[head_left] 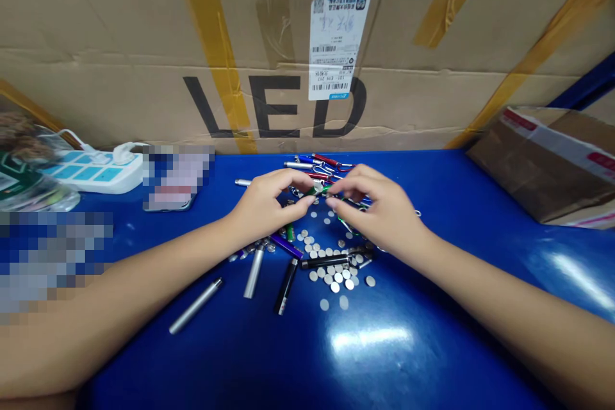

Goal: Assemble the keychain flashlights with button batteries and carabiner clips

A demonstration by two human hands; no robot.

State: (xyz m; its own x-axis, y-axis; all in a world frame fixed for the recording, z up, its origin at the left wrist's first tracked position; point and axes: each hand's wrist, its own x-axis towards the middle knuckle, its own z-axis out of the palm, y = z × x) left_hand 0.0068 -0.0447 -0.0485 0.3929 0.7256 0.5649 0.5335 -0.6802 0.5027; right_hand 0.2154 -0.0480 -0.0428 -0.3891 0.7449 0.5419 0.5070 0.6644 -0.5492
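My left hand (269, 197) and my right hand (379, 202) meet above the far part of the pile, both closed with thumb and fingertips pinched. Between their fingertips shows a small green metal penlight (321, 191), mostly hidden by the fingers. Below the hands lie many loose button cells (335, 286). A black penlight (327, 261) rests across these cells. Nearer to me are a black tube (287, 287), a silver tube (254, 274) and another silver tube (196, 306). A purple tube (287, 246) lies under my left wrist.
Red, blue and silver penlights with clips (327, 161) are heaped behind my hands on the blue table (230, 365). A large carton (144, 25) walls off the back. At left stand a white power strip (113, 173) and a phone (175, 186); a smaller box (548, 166) is at right.
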